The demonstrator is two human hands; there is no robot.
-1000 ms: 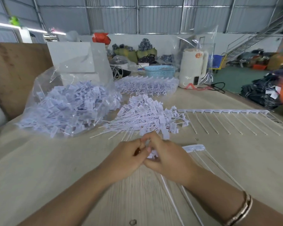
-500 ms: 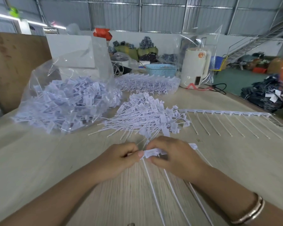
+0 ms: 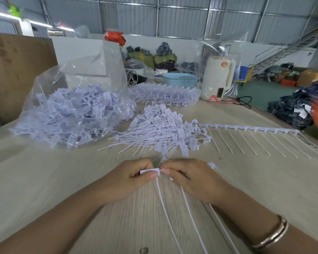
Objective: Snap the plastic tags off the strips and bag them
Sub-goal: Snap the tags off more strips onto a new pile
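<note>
On the table [image 3: 44,180], both hands pinch one tag [image 3: 151,171].

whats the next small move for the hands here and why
Probably bend the two hands apart to snap the tag free. The left hand pinches one white tag, the right hand grips the strip piece right beside it, and their thin tails trail toward the person, so the joint sits between the thumbs.

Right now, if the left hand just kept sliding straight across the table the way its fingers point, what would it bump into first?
The left hand points toward the right hand, pinching a white tag between them. It would likely meet the right hand's fingertips almost at once; they look nearly touching, though depth is hard to judge.
</note>
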